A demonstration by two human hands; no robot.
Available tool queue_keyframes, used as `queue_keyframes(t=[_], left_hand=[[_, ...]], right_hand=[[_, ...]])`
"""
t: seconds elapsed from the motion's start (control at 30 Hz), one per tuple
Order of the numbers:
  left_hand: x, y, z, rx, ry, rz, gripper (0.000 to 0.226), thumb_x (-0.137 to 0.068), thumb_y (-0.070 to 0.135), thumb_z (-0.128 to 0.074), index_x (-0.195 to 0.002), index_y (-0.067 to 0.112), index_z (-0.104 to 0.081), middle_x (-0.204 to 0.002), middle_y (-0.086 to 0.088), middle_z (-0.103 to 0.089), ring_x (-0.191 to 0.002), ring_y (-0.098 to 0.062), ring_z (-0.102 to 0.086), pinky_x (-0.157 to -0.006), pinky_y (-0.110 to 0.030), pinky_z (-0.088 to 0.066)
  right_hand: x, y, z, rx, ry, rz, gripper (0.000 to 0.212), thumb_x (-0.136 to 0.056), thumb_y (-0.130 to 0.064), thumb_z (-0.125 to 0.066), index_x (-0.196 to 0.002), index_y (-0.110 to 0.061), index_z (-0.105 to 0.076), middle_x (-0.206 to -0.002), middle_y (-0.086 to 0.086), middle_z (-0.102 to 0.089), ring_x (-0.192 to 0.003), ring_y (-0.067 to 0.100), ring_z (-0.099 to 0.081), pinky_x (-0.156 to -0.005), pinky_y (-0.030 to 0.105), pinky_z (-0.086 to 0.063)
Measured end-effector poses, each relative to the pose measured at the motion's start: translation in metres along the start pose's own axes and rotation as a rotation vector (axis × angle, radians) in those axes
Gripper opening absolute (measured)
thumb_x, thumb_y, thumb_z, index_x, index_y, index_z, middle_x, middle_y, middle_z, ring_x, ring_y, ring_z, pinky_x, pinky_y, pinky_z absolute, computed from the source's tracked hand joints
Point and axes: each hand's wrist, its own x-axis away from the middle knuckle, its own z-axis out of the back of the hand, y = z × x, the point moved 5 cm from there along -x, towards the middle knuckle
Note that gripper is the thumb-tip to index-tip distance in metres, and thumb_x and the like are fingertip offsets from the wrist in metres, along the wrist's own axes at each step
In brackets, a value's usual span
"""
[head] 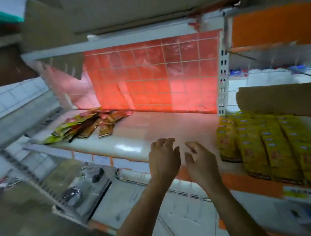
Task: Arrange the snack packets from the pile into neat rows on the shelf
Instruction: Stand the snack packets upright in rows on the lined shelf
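**Left hand and right hand loose and empty over the shelf front**

Look for the pile of snack packets up and to the left of the left hand, well apart from it, heaped crookedly toward the back of the shelf. Reach across with the left hand, since it is the nearer one. Lift only a few packets at a time, square their edges, and bring them to the bare stretch straight ahead of both hands. Lay them flat and overlapping, matching the yellow packet rows just beside the right hand. Start next to those rows and work leftward, toward the pile. Keep knuckles clear of the cardboard sheet overhanging those rows, beyond the right hand.

Hold nothing for now: side by side, near each other, fingers relaxed and half-curled, thumbs apart from the fingers. Appear to hang just above the shelf's front edge. Cannot tell for certain whether any fingertip touches the surface.
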Motion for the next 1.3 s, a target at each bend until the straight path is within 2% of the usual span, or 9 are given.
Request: queue_keyframes(t=[0.13,0.3,0.57,0.8,0.9,1.03,1.1,1.17,1.3], left_hand=[[0.005,-0.083,0.035,-0.078,0.03,0.083,0.039,-0.094,0.033,-0.052,-0.131,0.019,-0.055,-0.132,-0.004,-0.057,-0.122,-0.026,-0.048,-0.099,-0.037,-0.04],[0.002,-0.151,0.056,-0.097,0.016,0.162,0.046,-0.096,0.037,-0.048,-0.137,0.019,-0.046,-0.137,-0.006,-0.051,-0.127,-0.027,-0.041,-0.102,-0.039,-0.038],[-0.036,-0.22,0.062,-0.104,0.022,0.261,0.05,-0.094,0.04,-0.05,-0.139,0.018,-0.043,-0.138,-0.007,-0.048,-0.127,-0.029,-0.04,-0.099,-0.04,-0.038],[-0.113,-0.284,0.053,-0.14,-0.01,0.343,0.049,-0.094,0.043,-0.051,-0.133,0.015,-0.045,-0.134,-0.01,-0.05,-0.123,-0.031,-0.043,-0.094,-0.04,-0.042],[-0.148,-0.3,0.043,-0.103,-0.017,0.366,0.051,-0.091,0.046,-0.052,-0.132,0.016,-0.045,-0.131,-0.009,-0.051,-0.122,-0.03,-0.045,-0.093,-0.041,-0.043],[-0.178,-0.311,0.032,-0.156,-0.039,0.37,0.065,-0.084,0.059,-0.054,-0.127,0.013,-0.043,-0.126,-0.01,-0.053,-0.113,-0.031,-0.05,-0.091,-0.039,-0.043],[-0.19,-0.317,0.025,-0.227,-0.095,0.387,0.076,-0.079,0.065,-0.054,-0.13,0.011,-0.039,-0.122,-0.011,-0.052,-0.111,-0.031,-0.047,-0.09,-0.038,-0.04],[-0.201,-0.323,0.021,-0.253,-0.142,0.4,0.087,-0.075,0.067,-0.058,-0.135,0.009,-0.034,-0.123,-0.012,-0.05,-0.113,-0.031,-0.045,-0.09,-0.039,-0.039],[-0.219,-0.332,0.019,-0.146,-0.224,0.416,0.092,-0.073,0.056,-0.069,-0.14,0.007,-0.03,-0.126,-0.016,-0.046,-0.117,-0.035,-0.044,-0.091,-0.041,-0.039]], right_hand=[[0.011,-0.034,-0.074,0.052,-0.076,0.007,0.035,-0.095,-0.019,-0.055,-0.13,-0.016,-0.055,-0.136,0.001,-0.055,-0.124,0.02,-0.052,-0.109,0.033,-0.037],[0.008,-0.062,-0.129,0.089,-0.144,0.039,0.036,-0.094,-0.017,-0.054,-0.13,-0.015,-0.055,-0.136,0.001,-0.055,-0.124,0.021,-0.05,-0.106,0.032,-0.037],[-0.034,-0.083,-0.199,0.123,-0.2,0.04,0.037,-0.093,-0.015,-0.054,-0.13,-0.014,-0.054,-0.136,0.002,-0.055,-0.125,0.021,-0.049,-0.106,0.032,-0.037],[-0.113,-0.096,-0.276,0.193,-0.252,0.033,0.04,-0.093,-0.014,-0.052,-0.133,-0.012,-0.051,-0.138,0.007,-0.052,-0.128,0.025,-0.045,-0.106,0.031,-0.034],[-0.154,-0.1,-0.297,0.156,-0.196,0.009,0.038,-0.089,-0.009,-0.054,-0.127,-0.008,-0.057,-0.129,0.014,-0.057,-0.12,0.032,-0.05,-0.098,0.033,-0.037],[-0.201,-0.111,-0.318,0.127,-0.093,0.081,0.024,-0.083,-0.004,-0.057,-0.105,-0.006,-0.067,-0.102,0.022,-0.065,-0.097,0.04,-0.058,-0.086,0.043,-0.045],[-0.223,-0.113,-0.331,0.139,-0.058,0.076,0.029,-0.085,-0.008,-0.058,-0.112,-0.014,-0.067,-0.11,0.017,-0.064,-0.1,0.038,-0.058,-0.088,0.042,-0.045],[-0.242,-0.112,-0.345,0.234,-0.071,0.102,0.033,-0.088,-0.017,-0.057,-0.121,-0.02,-0.063,-0.126,0.013,-0.057,-0.114,0.035,-0.052,-0.096,0.038,-0.039],[-0.264,-0.103,-0.37,0.363,-0.186,0.016,0.045,-0.091,-0.047,-0.051,-0.134,-0.035,-0.049,-0.149,0.01,-0.03,-0.135,0.032,-0.029,-0.104,0.041,-0.033]])
